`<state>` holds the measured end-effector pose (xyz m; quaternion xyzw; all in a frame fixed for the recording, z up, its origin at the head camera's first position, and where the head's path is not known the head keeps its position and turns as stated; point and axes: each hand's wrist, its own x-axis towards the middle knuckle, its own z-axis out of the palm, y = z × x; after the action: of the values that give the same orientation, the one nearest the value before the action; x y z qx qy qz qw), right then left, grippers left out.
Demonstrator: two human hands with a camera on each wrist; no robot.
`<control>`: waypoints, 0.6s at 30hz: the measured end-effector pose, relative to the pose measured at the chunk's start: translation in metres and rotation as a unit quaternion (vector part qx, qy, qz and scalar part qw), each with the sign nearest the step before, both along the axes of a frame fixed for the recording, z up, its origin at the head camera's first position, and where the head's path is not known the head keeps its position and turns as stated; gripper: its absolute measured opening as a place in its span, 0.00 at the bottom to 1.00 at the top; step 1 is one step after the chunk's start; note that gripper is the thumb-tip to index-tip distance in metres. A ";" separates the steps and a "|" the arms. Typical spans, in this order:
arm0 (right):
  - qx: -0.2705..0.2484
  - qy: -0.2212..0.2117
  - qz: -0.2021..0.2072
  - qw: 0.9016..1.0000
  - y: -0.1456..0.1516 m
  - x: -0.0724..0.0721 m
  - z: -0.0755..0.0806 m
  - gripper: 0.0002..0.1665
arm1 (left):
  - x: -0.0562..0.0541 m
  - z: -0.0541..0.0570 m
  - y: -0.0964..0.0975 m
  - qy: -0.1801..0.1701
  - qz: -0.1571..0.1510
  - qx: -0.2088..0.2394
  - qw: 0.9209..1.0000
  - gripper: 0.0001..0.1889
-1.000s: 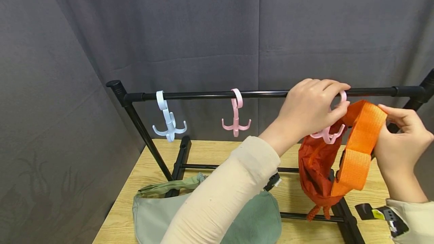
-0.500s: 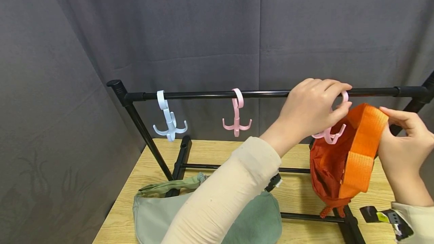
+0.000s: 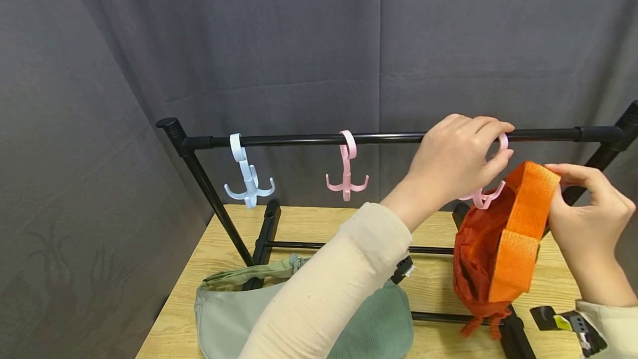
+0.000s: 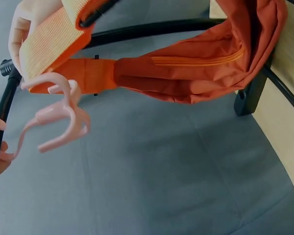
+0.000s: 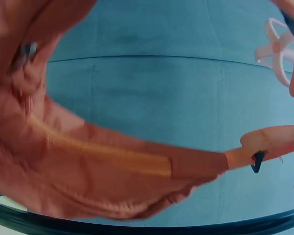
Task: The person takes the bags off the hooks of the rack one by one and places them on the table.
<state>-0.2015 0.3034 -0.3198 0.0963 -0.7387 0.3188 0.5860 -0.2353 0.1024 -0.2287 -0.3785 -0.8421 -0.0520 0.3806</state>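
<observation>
My left hand [image 3: 456, 151] grips the top of a pink multi-prong hook [image 3: 483, 198] on the black rail, hiding part of both. In the left wrist view the prongs of that pink hook [image 4: 63, 115] point toward the strap. With thumb and fingers my right hand [image 3: 593, 209] pinches the wide orange strap of a rust-orange waist bag [image 3: 478, 254]. The bag hangs down from the strap, right of the hook, its knotted cords low. In the right wrist view the bag [image 5: 103, 171] fills the left side, with a bright orange zip line along it.
A second pink hook [image 3: 347, 170] and a pale blue hook [image 3: 249, 176] hang farther left on the rail [image 3: 294, 140]. A pale green bag [image 3: 234, 320] lies on the wooden table [image 3: 309, 226], partly behind my left sleeve. A grey curtain stands behind.
My right hand shifts slightly, and the strap's top lowers a little. The bag has swung right and turned, hiding its strap buckle. My left hand stays at the hook.
</observation>
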 end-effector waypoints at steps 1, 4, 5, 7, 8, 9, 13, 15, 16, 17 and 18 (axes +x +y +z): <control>0.000 0.001 -0.001 1.000 0.000 0.000 0.000 0.13 | 0.001 0.000 0.000 -0.005 0.001 0.000 1.000 0.19; 0.002 0.005 -0.003 1.000 -0.002 0.000 0.000 0.13 | 0.002 0.001 0.000 -0.024 0.006 -0.002 1.000 0.19; 0.002 0.006 -0.003 1.000 -0.002 0.000 0.000 0.13 | 0.003 0.002 0.000 -0.028 0.008 -0.004 1.000 0.19; 0.003 0.005 -0.001 1.000 -0.003 0.000 0.000 0.13 | 0.003 0.003 -0.001 -0.038 0.012 -0.009 0.999 0.19; 0.004 0.004 0.000 1.000 -0.004 0.000 0.000 0.13 | 0.003 0.004 -0.001 -0.043 0.015 -0.011 0.999 0.19; 0.006 0.002 0.001 1.000 -0.004 0.001 0.000 0.13 | 0.004 0.005 -0.001 -0.046 0.016 -0.014 0.999 0.19; 0.017 -0.013 -0.001 1.000 -0.006 0.005 0.001 0.13 | 0.004 0.006 -0.001 -0.068 0.015 -0.020 0.997 0.20; 0.023 -0.020 -0.003 1.000 -0.007 0.009 0.002 0.13 | 0.004 0.006 -0.002 -0.074 0.013 -0.022 0.997 0.21; 0.025 -0.022 -0.003 0.999 -0.008 0.010 0.003 0.12 | 0.005 0.006 -0.002 -0.076 0.011 -0.023 0.997 0.21; 0.029 -0.025 -0.003 0.999 -0.009 0.012 0.004 0.12 | 0.005 0.006 -0.003 -0.075 0.009 -0.023 0.997 0.22; 0.032 -0.025 -0.002 0.999 -0.011 0.014 0.005 0.12 | 0.005 0.006 -0.004 -0.074 0.007 -0.023 0.997 0.22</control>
<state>-0.1880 0.2928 -0.3143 0.1051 -0.7634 0.2961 0.5643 -0.2299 0.0987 -0.2223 -0.3765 -0.8715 -0.0579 0.3088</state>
